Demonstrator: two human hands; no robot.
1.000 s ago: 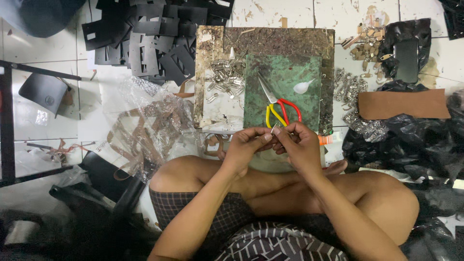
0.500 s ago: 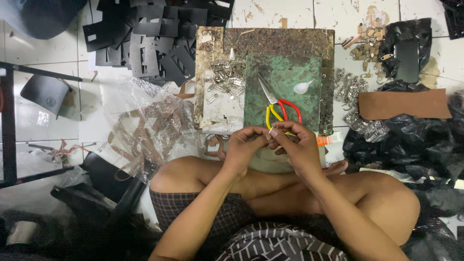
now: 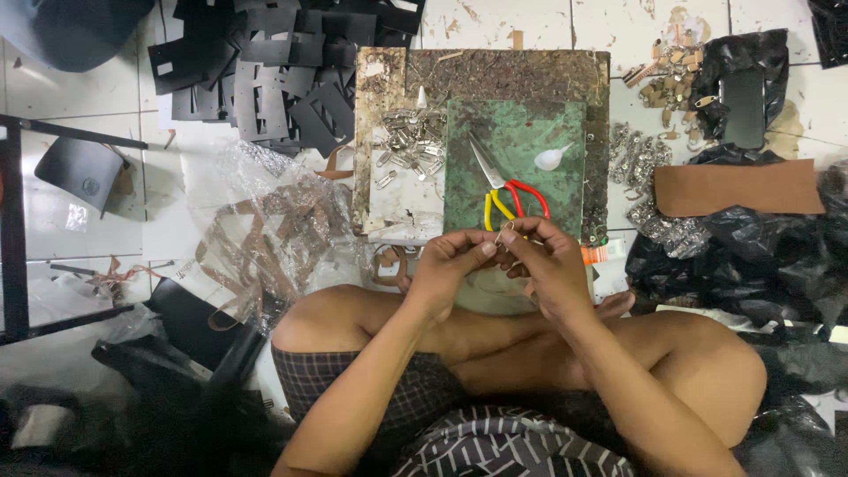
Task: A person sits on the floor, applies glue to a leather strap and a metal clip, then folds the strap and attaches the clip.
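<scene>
Fingertips of the left hand (image 3: 452, 265) and the right hand (image 3: 549, 263) are pinched together on a small silvery metal clip (image 3: 504, 233), held between both hands just above the crossed legs. From the head view the clip is judged light, stiff and smooth — easily dropped, best gripped at its edges between thumb and forefinger.

Just beyond the hands, red-and-yellow-handled scissors (image 3: 505, 193) lie on a worn green cutting mat (image 3: 517, 132), which rests on a stained brown board (image 3: 495, 71). A heap of similar silvery metal clips (image 3: 408, 141) sits on the board's left part. Black cut-out card pieces (image 3: 283, 62) are piled on the white tiled floor (image 3: 530, 18); crumpled clear plastic wrap (image 3: 265, 221) lies to the left, black plastic bags (image 3: 751, 256) to the right — a cluttered floor workspace.
</scene>
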